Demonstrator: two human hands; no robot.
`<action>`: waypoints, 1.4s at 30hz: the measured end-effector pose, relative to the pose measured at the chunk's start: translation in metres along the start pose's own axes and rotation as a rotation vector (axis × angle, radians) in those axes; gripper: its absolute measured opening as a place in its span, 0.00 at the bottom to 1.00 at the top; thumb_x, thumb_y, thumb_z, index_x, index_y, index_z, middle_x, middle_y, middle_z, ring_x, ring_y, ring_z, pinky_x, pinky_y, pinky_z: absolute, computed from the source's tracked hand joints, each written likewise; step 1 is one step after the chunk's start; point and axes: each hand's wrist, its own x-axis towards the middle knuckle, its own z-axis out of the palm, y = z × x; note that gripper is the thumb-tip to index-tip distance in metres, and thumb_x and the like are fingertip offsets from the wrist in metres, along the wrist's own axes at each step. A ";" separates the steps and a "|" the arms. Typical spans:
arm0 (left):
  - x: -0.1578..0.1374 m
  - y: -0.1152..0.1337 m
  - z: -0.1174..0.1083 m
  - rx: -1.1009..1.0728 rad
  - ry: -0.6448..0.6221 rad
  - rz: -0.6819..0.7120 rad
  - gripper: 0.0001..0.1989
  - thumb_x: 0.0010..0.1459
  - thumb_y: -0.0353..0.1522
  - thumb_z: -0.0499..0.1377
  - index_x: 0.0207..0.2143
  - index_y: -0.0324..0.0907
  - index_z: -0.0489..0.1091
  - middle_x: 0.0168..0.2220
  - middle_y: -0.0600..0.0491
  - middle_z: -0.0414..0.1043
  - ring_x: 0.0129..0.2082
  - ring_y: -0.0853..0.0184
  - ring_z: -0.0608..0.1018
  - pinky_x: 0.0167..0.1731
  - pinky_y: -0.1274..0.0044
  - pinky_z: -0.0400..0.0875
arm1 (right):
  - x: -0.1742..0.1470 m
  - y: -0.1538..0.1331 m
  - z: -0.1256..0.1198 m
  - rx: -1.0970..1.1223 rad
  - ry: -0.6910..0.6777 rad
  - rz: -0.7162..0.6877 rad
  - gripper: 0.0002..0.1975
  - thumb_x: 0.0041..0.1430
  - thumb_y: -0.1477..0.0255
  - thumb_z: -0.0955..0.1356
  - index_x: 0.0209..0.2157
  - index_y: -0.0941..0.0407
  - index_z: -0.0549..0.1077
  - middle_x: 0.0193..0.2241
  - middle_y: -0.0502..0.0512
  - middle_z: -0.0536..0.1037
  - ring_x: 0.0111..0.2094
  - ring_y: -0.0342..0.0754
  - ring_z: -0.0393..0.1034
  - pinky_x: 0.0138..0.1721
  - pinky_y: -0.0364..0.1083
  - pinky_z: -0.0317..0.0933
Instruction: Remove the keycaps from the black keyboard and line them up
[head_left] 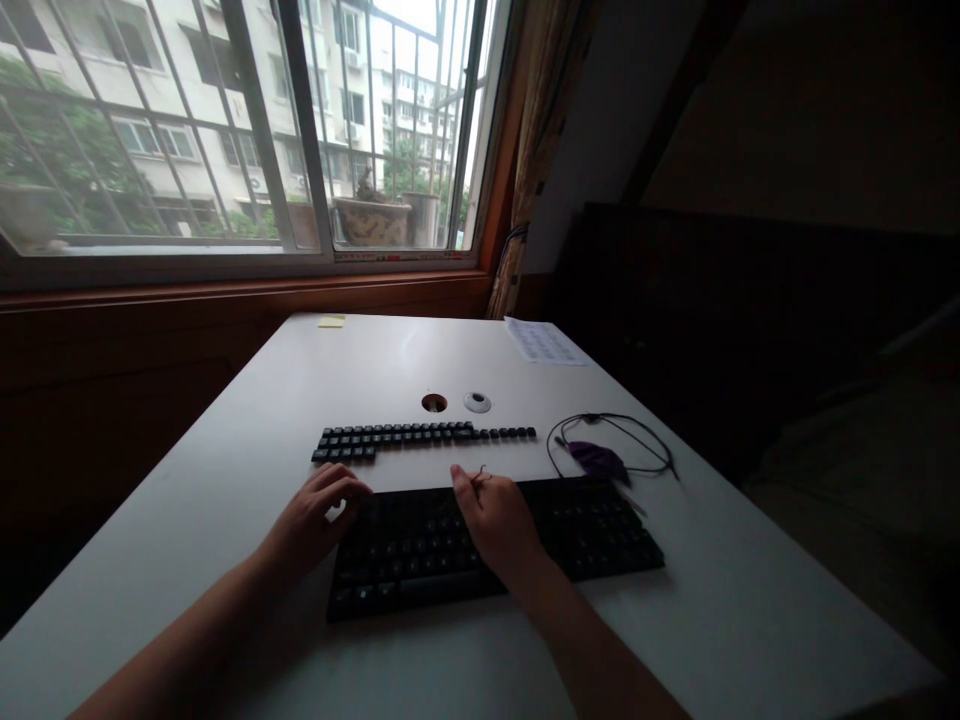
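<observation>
A black keyboard (427,560) lies on the white table in front of me, its upper rows dark and its lower rows showing keycaps. At its upper left corner is my left hand (326,505), thumb and fingers curled together on the edge. My right hand (495,515) is closed over the middle of the keyboard with the thumb up. From its fingers a thin bent wire sticks out, the end of what looks like a wire keycap puller (481,473). The rest of that tool is hidden in the hand. Loose black keycaps (397,434) stand in rows behind the keyboard.
A coiled black cable (652,430) and a dark purple cloth-like piece (598,460) lie at the right. Behind the keycaps are a cable hole (433,403) and a round cover (477,402). Printed paper (547,342) and a yellow note (331,322) lie at the far edge.
</observation>
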 end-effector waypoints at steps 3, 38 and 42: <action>0.001 0.001 0.001 0.002 -0.009 0.013 0.07 0.64 0.27 0.53 0.39 0.42 0.71 0.35 0.50 0.70 0.36 0.65 0.71 0.36 0.73 0.69 | -0.005 -0.010 0.003 -0.097 -0.013 -0.034 0.28 0.70 0.63 0.56 0.17 0.55 0.67 0.16 0.53 0.72 0.20 0.44 0.67 0.25 0.44 0.49; -0.001 -0.002 0.003 0.030 -0.067 0.043 0.09 0.64 0.28 0.53 0.38 0.44 0.73 0.35 0.50 0.72 0.36 0.64 0.71 0.36 0.72 0.70 | -0.006 -0.014 0.007 -0.333 -0.029 0.041 0.29 0.70 0.61 0.57 0.20 0.56 0.76 0.20 0.60 0.78 0.20 0.49 0.72 0.23 0.45 0.53; -0.001 -0.001 0.003 0.032 -0.065 0.034 0.09 0.65 0.28 0.53 0.39 0.44 0.73 0.35 0.50 0.72 0.37 0.63 0.71 0.37 0.72 0.69 | -0.011 -0.021 0.013 -0.333 0.012 0.000 0.28 0.69 0.60 0.58 0.21 0.56 0.77 0.20 0.60 0.78 0.20 0.49 0.72 0.23 0.45 0.54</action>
